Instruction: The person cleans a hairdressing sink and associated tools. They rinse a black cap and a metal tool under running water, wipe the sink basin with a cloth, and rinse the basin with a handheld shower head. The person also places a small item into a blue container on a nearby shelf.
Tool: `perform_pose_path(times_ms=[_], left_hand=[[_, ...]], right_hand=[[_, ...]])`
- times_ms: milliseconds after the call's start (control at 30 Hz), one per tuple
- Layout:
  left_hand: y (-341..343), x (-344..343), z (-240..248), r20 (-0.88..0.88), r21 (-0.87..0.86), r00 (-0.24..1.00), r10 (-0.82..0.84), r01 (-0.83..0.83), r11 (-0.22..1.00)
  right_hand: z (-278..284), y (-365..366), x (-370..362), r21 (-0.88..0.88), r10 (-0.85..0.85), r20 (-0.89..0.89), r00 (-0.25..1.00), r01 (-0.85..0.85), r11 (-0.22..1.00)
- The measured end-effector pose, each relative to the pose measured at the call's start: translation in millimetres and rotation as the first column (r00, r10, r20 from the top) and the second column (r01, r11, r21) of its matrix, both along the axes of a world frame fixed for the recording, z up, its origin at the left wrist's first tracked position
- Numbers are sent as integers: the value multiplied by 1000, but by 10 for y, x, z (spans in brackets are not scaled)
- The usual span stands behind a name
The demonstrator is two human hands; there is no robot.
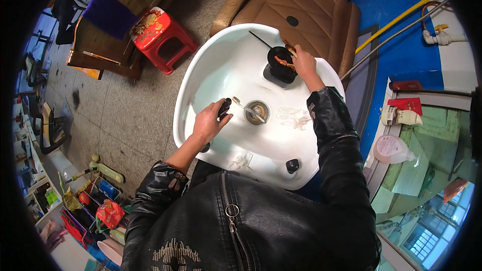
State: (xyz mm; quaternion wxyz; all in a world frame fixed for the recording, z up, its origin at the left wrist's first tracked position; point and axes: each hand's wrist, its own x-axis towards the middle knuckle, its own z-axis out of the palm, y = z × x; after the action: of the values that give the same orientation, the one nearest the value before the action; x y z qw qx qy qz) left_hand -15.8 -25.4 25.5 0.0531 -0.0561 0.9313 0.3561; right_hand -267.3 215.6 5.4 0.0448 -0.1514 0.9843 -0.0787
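A white wash basin [198, 52] lies in front of me. My left hand [208, 123] is closed on a small black object [224, 109] above the basin's left side; its kind cannot be made out. At the far right, my right hand [305, 64] grips a slim brownish object, mostly hidden by the fingers. Beside these fingers stands a black container [279, 74] with orange-brown pieces in its opening. A thin black stick [259, 39] leans out from it toward the rim. Between my hands, a toothbrush [246, 107] lies across the round drain [264, 120].
A crumpled clear glove [291, 116] lies right of the drain. A black knob [292, 165] sits on the near rim. Beyond the basin is a brown padded chair [281, 0]; a red stool [163, 40] stands left. A pale bottle [390, 149] rests on the right-hand ledge.
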Motion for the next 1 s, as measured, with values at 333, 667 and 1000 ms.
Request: perform_pose_path(times_ms=[333, 667, 1000], left_hand=[[-4, 4, 2, 27, -16, 1000, 8, -8, 1000], [-17, -26, -1, 92, 15, 996, 9, -10, 1000], [31, -269, -92, 247, 633, 934, 258, -357, 687]], right_hand=[[-697, -182, 71, 137, 203, -102, 974, -188, 972], [-445, 5, -106, 288, 272, -168, 948, -216, 933], [201, 123, 456, -616, 218, 783, 583, 676, 405]])
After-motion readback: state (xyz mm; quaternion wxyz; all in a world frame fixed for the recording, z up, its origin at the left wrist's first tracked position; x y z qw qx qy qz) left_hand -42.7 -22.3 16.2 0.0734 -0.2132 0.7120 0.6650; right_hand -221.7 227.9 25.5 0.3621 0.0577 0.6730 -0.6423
